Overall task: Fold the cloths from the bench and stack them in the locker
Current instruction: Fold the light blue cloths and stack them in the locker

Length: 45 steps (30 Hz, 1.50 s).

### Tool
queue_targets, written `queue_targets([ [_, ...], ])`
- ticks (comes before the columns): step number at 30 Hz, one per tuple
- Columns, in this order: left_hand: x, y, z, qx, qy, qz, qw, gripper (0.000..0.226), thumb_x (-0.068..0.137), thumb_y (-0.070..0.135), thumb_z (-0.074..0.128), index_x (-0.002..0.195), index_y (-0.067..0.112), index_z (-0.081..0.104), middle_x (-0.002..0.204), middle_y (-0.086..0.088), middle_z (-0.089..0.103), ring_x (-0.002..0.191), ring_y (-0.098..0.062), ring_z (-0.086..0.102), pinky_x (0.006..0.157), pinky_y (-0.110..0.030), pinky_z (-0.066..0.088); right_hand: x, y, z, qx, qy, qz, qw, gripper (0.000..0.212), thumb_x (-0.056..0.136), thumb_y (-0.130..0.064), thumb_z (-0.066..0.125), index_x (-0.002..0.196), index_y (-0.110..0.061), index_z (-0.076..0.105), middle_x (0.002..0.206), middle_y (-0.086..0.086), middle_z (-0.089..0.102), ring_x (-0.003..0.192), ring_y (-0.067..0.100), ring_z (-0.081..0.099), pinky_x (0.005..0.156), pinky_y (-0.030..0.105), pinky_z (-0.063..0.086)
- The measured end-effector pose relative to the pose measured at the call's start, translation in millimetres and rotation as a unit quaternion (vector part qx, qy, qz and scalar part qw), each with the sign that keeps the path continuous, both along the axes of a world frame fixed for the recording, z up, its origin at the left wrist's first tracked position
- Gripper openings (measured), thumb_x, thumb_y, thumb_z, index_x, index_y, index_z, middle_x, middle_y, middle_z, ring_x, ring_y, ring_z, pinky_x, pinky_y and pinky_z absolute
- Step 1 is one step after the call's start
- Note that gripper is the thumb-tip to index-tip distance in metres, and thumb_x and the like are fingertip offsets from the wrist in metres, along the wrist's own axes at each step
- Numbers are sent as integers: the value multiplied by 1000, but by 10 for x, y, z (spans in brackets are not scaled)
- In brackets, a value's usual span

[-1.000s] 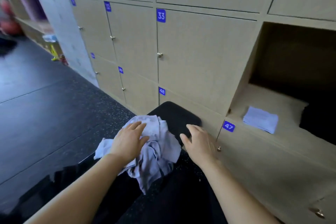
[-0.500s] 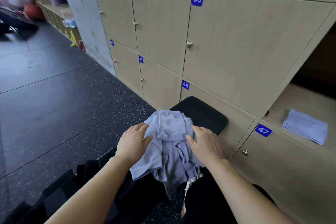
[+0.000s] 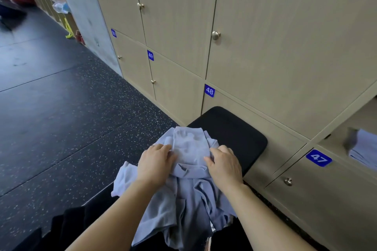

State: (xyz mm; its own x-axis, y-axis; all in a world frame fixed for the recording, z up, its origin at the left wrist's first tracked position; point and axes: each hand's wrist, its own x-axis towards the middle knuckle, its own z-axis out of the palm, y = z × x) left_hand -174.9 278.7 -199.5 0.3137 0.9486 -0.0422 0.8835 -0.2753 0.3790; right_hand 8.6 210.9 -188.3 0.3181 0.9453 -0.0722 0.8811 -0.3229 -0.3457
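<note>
**Head view**

Containers: locker bank (image 3: 285, 47) runs along R side, pale wood doors w/ blue no. tags. Doors 48 (image 3: 209, 90) and 49 (image 3: 150, 55) are closed. One open compt. (image 3: 365, 116) sits directly above tag 47 (image 3: 318, 158) at the far R frame edge. It holds a folded cloth (image 3: 363, 149), pale blue, lying flat on the compt. floor. The cloth is blurred and cut by the frame, so layer count can't be told.

Task item: cloth pile (image 3: 183, 210), pale lavender-blue, lies crumpled on the black bench pad (image 3: 230, 128) and hangs over its near-L edge. The fabric is creased and bunched, w/ no tidy edges. The top cloth (image 3: 189, 146) lies flatter than the rest, at the far end of the pile.

Hands: L hand (image 3: 155, 163) and R hand (image 3: 224, 165) are both on the pile, one on each side of the top cloth. Fingers are curled into the fabric, gripping its L and R edges. Fabric between the hands is gathered.
</note>
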Motion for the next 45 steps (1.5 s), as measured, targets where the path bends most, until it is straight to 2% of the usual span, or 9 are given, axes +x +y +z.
queue_targets([
  [5,57,0,-142,-10,-22,28,999,71,79,65,22,95,20,73,96,0,65,96,-27,57,83,-34,41,11,47,-224,1,33,-38,999,37,97,-45,48,106,-13,61,112,3,51,106,20,45,87,30,41],
  [10,102,39,-141,-38,-91,72,993,19,88,38,66,99,24,72,109,2,65,106,-26,57,94,-36,40,37,73,-296,50,100,-71,991,23,91,-39,59,91,-16,64,98,-3,49,99,19,46,81,30,43],
  [13,155,67,-52,-77,-166,125,975,11,84,30,72,78,34,65,90,9,67,92,-19,63,99,-41,42,39,111,-237,90,148,-99,980,13,89,-28,61,85,-17,66,93,-4,53,94,20,50,72,30,42],
  [17,170,83,149,-126,-309,161,929,14,83,28,72,69,27,68,66,2,69,57,-10,63,77,-30,56,72,114,-9,156,229,-123,953,11,88,-23,64,79,-16,66,88,-1,56,84,20,56,68,31,47],
  [21,135,-4,529,-114,-403,118,900,24,89,9,68,66,16,66,56,13,58,47,2,47,53,-15,40,145,31,379,216,284,-112,927,14,87,-20,67,74,-20,63,84,1,63,78,15,59,71,31,50],
  [31,81,-419,1844,-50,-490,13,870,36,91,21,67,72,-6,53,58,-2,36,49,-11,27,45,-20,26,220,-456,1823,335,409,-63,846,23,84,-7,70,66,-19,66,62,-10,59,59,3,49,59,12,41],
  [35,55,-624,2407,-36,-523,-28,851,30,91,26,67,83,-2,63,72,-5,55,67,-15,44,67,-30,36,214,-703,2396,350,461,-43,814,15,85,-6,69,72,-12,67,71,-2,61,64,5,52,59,7,42],
  [40,100,-862,2996,-39,-565,-61,822,15,95,17,60,83,12,66,76,5,64,75,-8,58,82,-27,45,227,-926,2936,363,482,-1,797,14,86,-11,69,72,-12,68,71,0,62,67,11,54,70,21,47],
  [45,166,-1061,3380,-69,-608,-80,787,14,96,27,61,94,18,71,90,2,72,83,-13,67,69,-26,52,246,-1083,3319,390,484,15,783,12,84,-11,71,72,-12,71,75,4,65,74,18,55,77,34,48],
])
